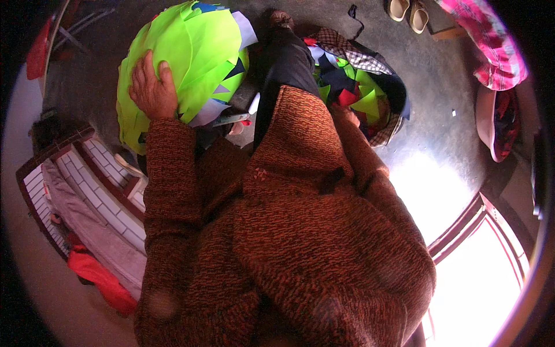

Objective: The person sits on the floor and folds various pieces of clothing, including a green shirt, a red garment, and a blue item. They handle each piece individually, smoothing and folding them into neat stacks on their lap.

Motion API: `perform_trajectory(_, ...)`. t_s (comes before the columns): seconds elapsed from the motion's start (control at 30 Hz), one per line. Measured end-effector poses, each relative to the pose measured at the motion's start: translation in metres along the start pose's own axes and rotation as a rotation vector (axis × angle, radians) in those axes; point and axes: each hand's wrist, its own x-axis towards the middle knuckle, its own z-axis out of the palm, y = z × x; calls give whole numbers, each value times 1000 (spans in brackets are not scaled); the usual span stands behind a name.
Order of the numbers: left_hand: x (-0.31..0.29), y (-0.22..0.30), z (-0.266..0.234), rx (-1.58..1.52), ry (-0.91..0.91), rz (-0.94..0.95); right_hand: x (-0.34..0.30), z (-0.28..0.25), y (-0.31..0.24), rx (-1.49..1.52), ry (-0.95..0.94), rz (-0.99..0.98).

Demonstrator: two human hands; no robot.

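My left hand lies with its fingers spread on a rounded heap of neon yellow-green fabric pieces at the upper left. Blue, navy and pale lilac pieces stick out along the heap's right side. To the right of my leg, my right hand reaches into a cloth-lined container with a checkered rim. It is next to a red scrap, among navy and yellow-green scraps. My knee and sleeve cover part of that hand, and its fingertips are hidden.
A pair of beige shoes stands on the grey floor at the upper right. Near the right edge hangs pink plaid cloth. White-tiled brickwork with a red cloth is at the left. Bright light enters through a doorway.
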Motion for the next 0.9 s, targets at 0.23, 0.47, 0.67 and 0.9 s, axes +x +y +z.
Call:
perform_trajectory(0.23,-1,1,-3,20,4,-19,7,-18,28,-152,-58,-50)
perform_trajectory(0.47,1,2,7,-14,-25,-54,81,40,148,724,103,-265)
perform_trajectory(0.67,-6,-6,6,-3,3,-75,-24,-20,73,1171,408,-498)
perform_trajectory(0.9,-6,1,10,94,88,-68,-56,-51,56,1533,87,-198)
